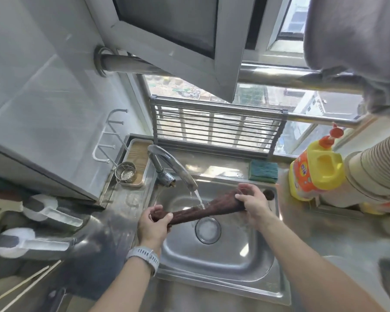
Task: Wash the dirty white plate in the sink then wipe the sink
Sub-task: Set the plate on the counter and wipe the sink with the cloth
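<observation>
Over the steel sink point(223, 264), I see my left hand point(152, 224) at eight o'clock and right hand point(252, 202) at two, both fists clenched around a twisted brown cloth point(203, 209) under the running faucet point(171, 164). Label writing on the yellow detergent bottle point(313, 170) is unreadable.

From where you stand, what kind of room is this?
Most likely a small home kitchen. A steel sink sits below a window, its tap running onto a cloth; a sponge and a yellow detergent bottle stand beside it.
</observation>
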